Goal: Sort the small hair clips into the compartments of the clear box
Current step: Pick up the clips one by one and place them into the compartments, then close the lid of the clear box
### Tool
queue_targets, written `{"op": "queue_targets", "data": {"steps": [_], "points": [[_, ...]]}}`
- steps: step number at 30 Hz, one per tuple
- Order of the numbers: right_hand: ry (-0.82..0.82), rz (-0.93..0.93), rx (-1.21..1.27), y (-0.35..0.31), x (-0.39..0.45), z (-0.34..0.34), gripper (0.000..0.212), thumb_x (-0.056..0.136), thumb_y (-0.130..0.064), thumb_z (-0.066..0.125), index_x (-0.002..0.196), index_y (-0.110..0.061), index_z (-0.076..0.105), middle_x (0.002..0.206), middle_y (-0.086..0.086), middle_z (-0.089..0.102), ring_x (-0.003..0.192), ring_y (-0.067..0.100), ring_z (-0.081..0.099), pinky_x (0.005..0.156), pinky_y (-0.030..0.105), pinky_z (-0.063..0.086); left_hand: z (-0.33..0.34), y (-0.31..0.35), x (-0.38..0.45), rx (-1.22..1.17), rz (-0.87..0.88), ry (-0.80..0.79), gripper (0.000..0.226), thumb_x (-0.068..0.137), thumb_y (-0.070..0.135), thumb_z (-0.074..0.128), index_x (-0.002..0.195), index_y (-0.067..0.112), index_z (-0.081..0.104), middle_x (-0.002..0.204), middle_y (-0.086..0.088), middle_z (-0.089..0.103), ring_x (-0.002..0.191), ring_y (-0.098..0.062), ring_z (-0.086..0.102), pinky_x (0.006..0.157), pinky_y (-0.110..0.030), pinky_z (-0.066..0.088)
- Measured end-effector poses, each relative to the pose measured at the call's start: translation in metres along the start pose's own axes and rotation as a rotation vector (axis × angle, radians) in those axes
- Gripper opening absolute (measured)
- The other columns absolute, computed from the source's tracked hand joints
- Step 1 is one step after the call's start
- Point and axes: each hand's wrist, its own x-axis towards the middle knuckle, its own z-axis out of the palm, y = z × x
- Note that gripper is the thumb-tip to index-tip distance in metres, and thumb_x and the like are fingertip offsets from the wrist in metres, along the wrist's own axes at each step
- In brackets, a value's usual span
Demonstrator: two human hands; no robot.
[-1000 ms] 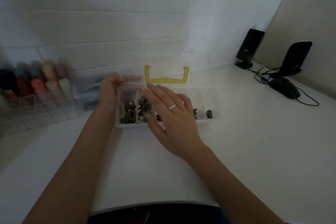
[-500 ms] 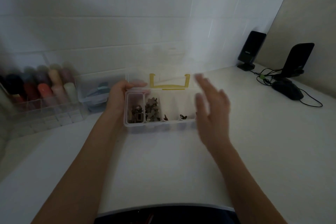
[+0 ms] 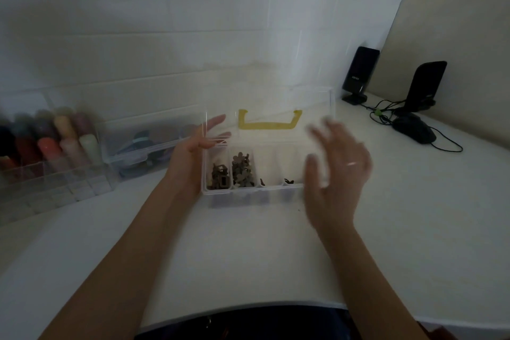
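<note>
Head view: my hands at the clear box [image 3: 248, 190] of hair clips on the white table [image 3: 386, 229].

My left hand [image 3: 190, 157] is at the box's left end, palm against the wall, fingers straight and reaching past the back corner beside the raised clear lid [image 3: 317, 99] with its yellow handle [image 3: 269, 125]. My right hand [image 3: 335, 174] is blurred in front of the box's right end, fingers spread and loosely bent, a ring on one; whether it touches the box I cannot tell. Brown hair clips [image 3: 241, 171] fill the two left compartments, and a dark clip or two lie in the next ones. Left of the box stand a second clear box [image 3: 143, 143] and an organizer of coloured tubes [image 3: 55, 143]. Far right are two black speakers [image 3: 358, 74] and a mouse [image 3: 414, 130].
</note>
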Motion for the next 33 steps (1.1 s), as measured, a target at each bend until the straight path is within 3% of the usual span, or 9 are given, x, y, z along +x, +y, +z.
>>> {"op": "queue_targets", "data": {"steps": [3, 7, 12, 16, 18, 23, 27, 30, 33], "points": [[-0.316, -0.420, -0.019, -0.016, -0.019, 0.011, 0.035, 0.087, -0.027, 0.050, 0.118, -0.022, 0.066, 0.127, -0.009, 0.061, 0.126, 0.011, 0.049, 0.108, 0.048, 0.025, 0.000, -0.005, 0.001, -0.053, -0.024, -0.014, 0.064, 0.066, 0.009, 0.044, 0.127, 0.022, 0.059, 0.120, -0.014, 0.061, 0.108, -0.027, 0.060, 0.090, -0.041, 0.049], [-0.422, -0.363, -0.010, -0.023, -0.026, 0.026, 0.027, 0.085, -0.028, 0.055, 0.104, -0.023, 0.073, 0.113, -0.011, 0.069, 0.116, 0.008, 0.058, 0.110, 0.048, 0.024, 0.000, -0.005, 0.002, -0.114, -0.041, -0.017, 0.065, 0.074, 0.012, 0.041, 0.138, 0.016, 0.051, 0.117, -0.014, 0.058, 0.100, -0.024, 0.058, 0.082, -0.037, 0.048], [-0.495, -0.265, 0.125, -0.021, -0.023, 0.015, 0.046, 0.090, -0.030, 0.043, 0.135, -0.023, 0.050, 0.133, -0.009, 0.056, 0.134, 0.004, 0.039, 0.115, 0.048, 0.011, 0.000, -0.004, 0.001, -0.135, -0.016, 0.038, 0.040, 0.094, 0.021, 0.038, 0.122, 0.016, 0.066, 0.104, -0.012, 0.068, 0.091, -0.024, 0.065, 0.084, -0.037, 0.053], [-0.009, 0.162, 0.208, 0.005, 0.000, 0.001, 0.044, 0.093, -0.026, 0.037, 0.134, -0.018, 0.049, 0.137, -0.011, 0.051, 0.129, 0.007, 0.045, 0.113, 0.050, 0.019, -0.001, -0.004, 0.001, -0.213, -0.010, 0.021, 0.042, 0.095, 0.038, 0.038, 0.105, 0.017, 0.074, 0.106, -0.012, 0.066, 0.094, -0.023, 0.062, 0.101, -0.042, 0.042], [0.154, 0.438, 0.281, 0.023, 0.013, -0.007, 0.043, 0.096, -0.024, 0.034, 0.138, -0.022, 0.043, 0.129, -0.030, 0.049, 0.121, -0.009, 0.044, 0.111, 0.044, 0.027, -0.002, -0.004, 0.003, -0.223, -0.013, 0.013, 0.050, 0.098, 0.043, 0.033, 0.097, 0.019, 0.078, 0.105, -0.009, 0.068, 0.090, -0.019, 0.065, 0.095, -0.039, 0.045], [0.042, 1.001, 0.771, 0.051, 0.026, -0.017, 0.043, 0.088, -0.055, 0.035, 0.129, -0.045, 0.046, 0.143, -0.012, 0.044, 0.129, 0.006, 0.042, 0.114, 0.044, 0.019, 0.005, -0.004, 0.007, -0.209, -0.033, 0.035, 0.057, 0.100, 0.039, 0.038, 0.068, 0.017, 0.078, 0.084, -0.002, 0.075, 0.079, -0.015, 0.068, 0.080, -0.031, 0.053], [-0.009, 1.002, 0.831, 0.052, 0.023, -0.019, 0.041, 0.084, -0.055, 0.048, 0.121, -0.040, 0.055, 0.132, -0.010, 0.054, 0.120, 0.010, 0.051, 0.108, 0.045, 0.033, 0.008, -0.010, 0.006, -0.235, -0.085, 0.059, 0.047, 0.093, 0.013, 0.047, 0.053, 0.016, 0.070, 0.087, -0.002, 0.071, 0.082, -0.019, 0.063, 0.080, -0.036, 0.052], [-0.020, 0.926, 0.715, 0.050, 0.015, -0.015, 0.041, 0.084, -0.038, 0.060, 0.124, -0.033, 0.052, 0.129, -0.008, 0.055, 0.114, 0.007, 0.055, 0.097, 0.033, 0.044, 0.002, -0.011, 0.008, -0.147, -0.048, 0.034, 0.027, 0.081, 0.006, 0.056, 0.096, 0.022, 0.073, 0.115, -0.006, 0.065, 0.103, -0.020, 0.061, 0.087, -0.035, 0.052], [0.017, 0.979, 0.698, 0.050, 0.007, -0.011, 0.041, 0.089, -0.020, 0.061, 0.127, -0.030, 0.048, 0.130, -0.004, 0.054, 0.103, 0.007, 0.059, 0.078, 0.028, 0.048, -0.002, -0.009, 0.007, -0.045, -0.039, 0.030, 0.036, 0.084, 0.002, 0.055, 0.108, 0.026, 0.063, 0.122, -0.007, 0.057, 0.100, -0.015, 0.060, 0.078, -0.027, 0.055]]}}
